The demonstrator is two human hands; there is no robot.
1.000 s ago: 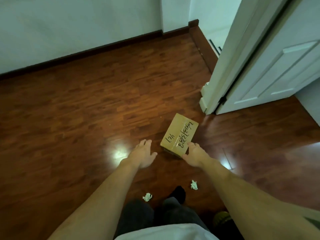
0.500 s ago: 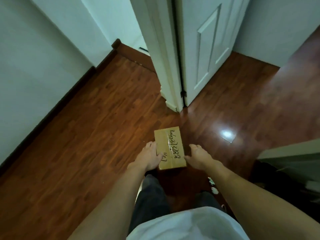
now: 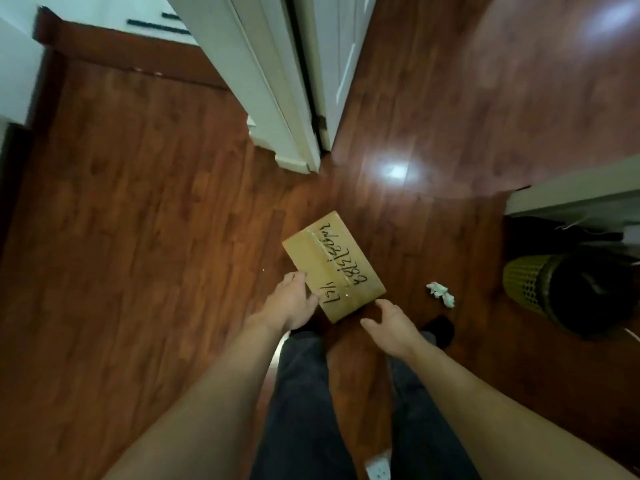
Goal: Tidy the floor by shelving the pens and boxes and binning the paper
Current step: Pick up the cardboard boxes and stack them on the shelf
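Observation:
A brown cardboard box (image 3: 332,265) with black handwriting on its taped top hangs tilted above the wooden floor (image 3: 138,220). My left hand (image 3: 294,301) grips its near left edge. My right hand (image 3: 389,325) is open, fingers apart, just below the box's near right corner; I cannot tell whether it touches. A crumpled white paper (image 3: 440,294) lies on the floor to the right of the box. No pens are in view.
A yellow mesh bin with a black liner (image 3: 526,289) stands at the right, beside dark clutter under a white furniture edge (image 3: 571,192). A white door (image 3: 332,64) and its frame (image 3: 263,81) stand ahead. My legs and a black-socked foot (image 3: 440,329) are below.
The view has swung right, bringing the bin and paper into sight. The box has turned clockwise. My right hand has come off its side and now sits below its near corner.

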